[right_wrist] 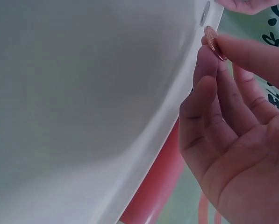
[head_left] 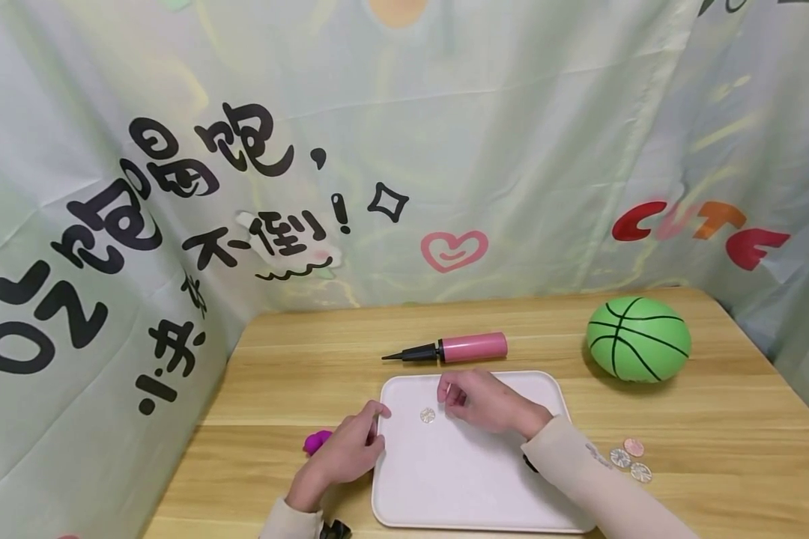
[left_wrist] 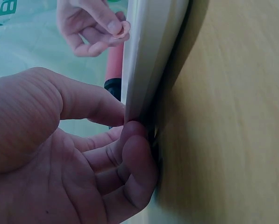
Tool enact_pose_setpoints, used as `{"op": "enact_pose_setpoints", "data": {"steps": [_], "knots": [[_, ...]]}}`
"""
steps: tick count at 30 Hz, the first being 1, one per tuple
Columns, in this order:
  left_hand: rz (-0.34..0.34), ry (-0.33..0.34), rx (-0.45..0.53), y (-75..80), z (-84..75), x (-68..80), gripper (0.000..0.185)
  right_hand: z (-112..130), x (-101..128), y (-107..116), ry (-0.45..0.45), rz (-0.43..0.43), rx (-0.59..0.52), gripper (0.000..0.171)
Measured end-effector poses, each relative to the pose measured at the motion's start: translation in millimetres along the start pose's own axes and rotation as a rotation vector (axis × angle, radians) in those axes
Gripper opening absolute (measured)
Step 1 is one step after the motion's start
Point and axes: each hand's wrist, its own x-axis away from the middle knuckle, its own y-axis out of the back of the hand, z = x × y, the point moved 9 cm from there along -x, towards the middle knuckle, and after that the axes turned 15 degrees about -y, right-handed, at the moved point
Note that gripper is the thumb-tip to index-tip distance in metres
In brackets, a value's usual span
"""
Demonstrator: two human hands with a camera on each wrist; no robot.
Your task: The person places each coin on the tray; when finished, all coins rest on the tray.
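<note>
At the lower centre of the head view a white tray [head_left: 472,479] lies on the wooden table [head_left: 714,404]. The left hand [head_left: 350,449] rests at the tray's left edge, fingers curled against the rim. The right hand [head_left: 479,400] hovers over the tray's upper part, fingertips pinched together. A small round disc [head_left: 428,414] lies on the tray between the hands. Above the tray lies a pink pump [head_left: 452,348]; at the right a green ball [head_left: 637,338]; three more discs [head_left: 630,458] lie right of the tray; a magenta object [head_left: 317,441] peeks out beside the left hand.

In the left wrist view the left hand [left_wrist: 83,158] grips the tray's rim [left_wrist: 144,70], thumb above, fingers below.

In the right wrist view the right hand [right_wrist: 237,130] pinches a pinkish disc [right_wrist: 215,43] between thumb and fingertips, just beside the tray's edge.
</note>
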Motion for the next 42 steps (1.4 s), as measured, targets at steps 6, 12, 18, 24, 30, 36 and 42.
{"op": "enact_pose_setpoints", "data": {"steps": [6, 12, 18, 24, 30, 36, 42], "knots": [[-0.001, 0.002, -0.002, -0.5, 0.2, -0.2, 0.036, -2.3, -4.3, -3.1, -0.029, 0.022, 0.011, 0.014], [-0.001, 0.003, 0.009, -1.8, 1.2, -0.7, 0.036, -3.5, -7.0, -5.5, -0.027, 0.033, 0.020, 0.014], [-0.001, 0.002, 0.013, -2.4, 1.6, -0.9, 0.037, -3.0, -9.2, -6.9, -0.018, 0.028, 0.032, 0.019], [-0.001, -0.004, 0.013, -1.9, 0.7, -0.6, 0.036, -2.1, -8.8, -7.8, -0.011, 0.030, 0.019, 0.021], [-0.003, -0.016, 0.012, -0.3, -2.0, 0.1, 0.036, -1.0, -8.7, -8.1, -0.007, 0.020, 0.049, 0.024], [-0.005, -0.019, 0.011, 0.1, -1.9, 0.1, 0.036, -2.5, -10.5, -7.1, -0.033, 0.004, 0.077, 0.023], [-0.003, -0.020, 0.003, -0.8, -1.0, -0.6, 0.037, -2.7, -9.6, -5.6, -0.039, -0.004, 0.087, 0.022]]}}
